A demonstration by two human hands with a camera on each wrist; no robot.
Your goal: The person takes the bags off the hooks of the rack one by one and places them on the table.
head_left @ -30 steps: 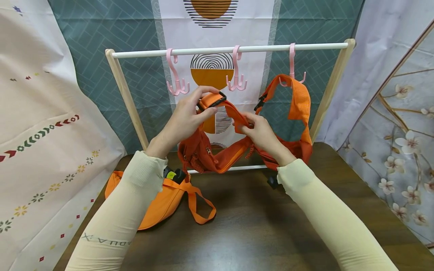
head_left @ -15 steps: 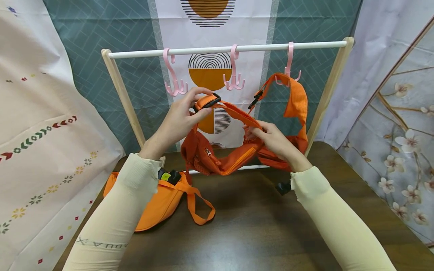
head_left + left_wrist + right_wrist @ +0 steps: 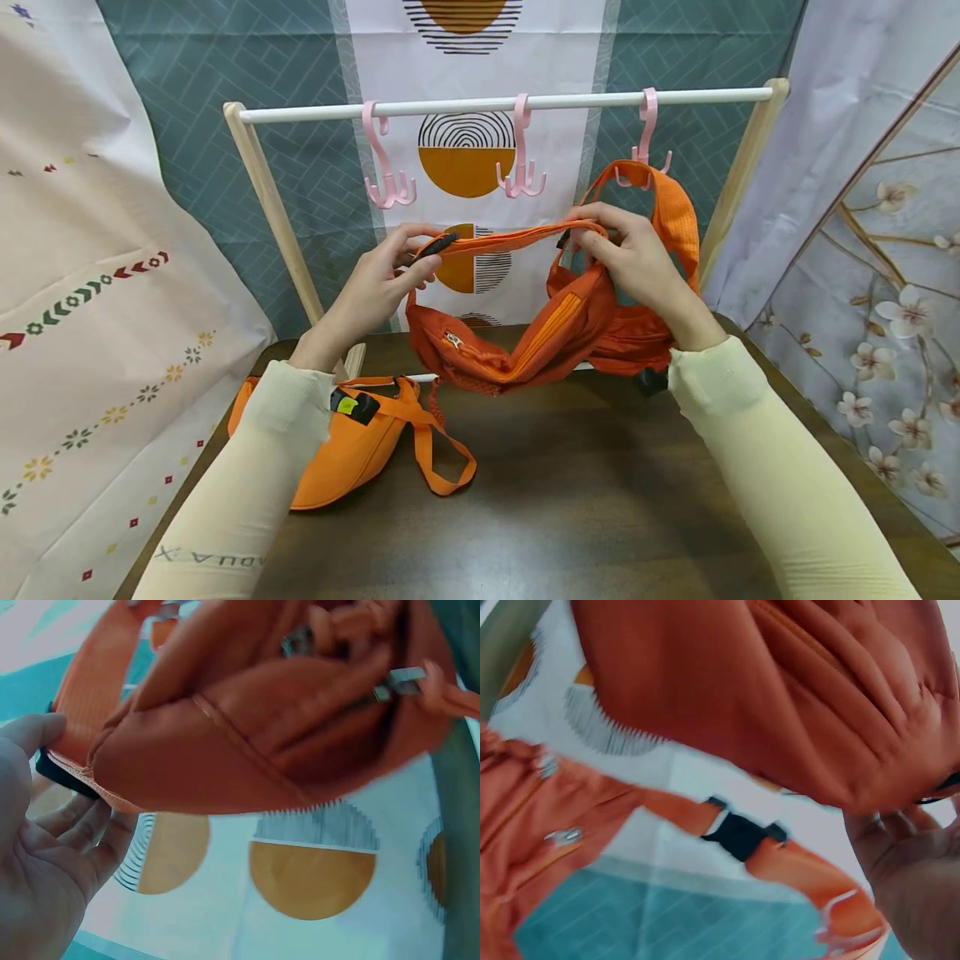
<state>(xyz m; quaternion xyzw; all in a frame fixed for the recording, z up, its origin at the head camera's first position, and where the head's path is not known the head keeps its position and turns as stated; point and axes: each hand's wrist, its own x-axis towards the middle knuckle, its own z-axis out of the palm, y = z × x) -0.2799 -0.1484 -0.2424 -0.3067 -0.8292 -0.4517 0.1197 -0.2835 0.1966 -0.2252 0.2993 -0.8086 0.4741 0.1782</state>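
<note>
A red-orange waist bag (image 3: 480,367) sags between my two hands in the head view, zips facing me. At the left, my left hand (image 3: 375,283) pinches its strap by a black buckle (image 3: 438,245). My right hand (image 3: 637,254) grips the top of the bag's other end. Behind that hand, a similar waist bag (image 3: 633,342) hangs by its wide strap (image 3: 675,217) from the right pink hook (image 3: 647,133). Its fastened black clip (image 3: 741,837) appears in the right wrist view. The left pink hook (image 3: 388,179) and middle pink hook (image 3: 521,171) bear nothing.
A white rail (image 3: 450,107) on a wooden-legged rack (image 3: 273,221) holds the hooks above the dark table (image 3: 510,500). A lighter orange bag (image 3: 352,467) with a looped strap lies at the left, partly behind my left sleeve (image 3: 247,475). Patterned cloths surround the rack.
My right hand has moved right and up along the held bag, stretching its top edge nearly level. My left hand has lowered slightly to the left. The hanging bag stays on its hook.
</note>
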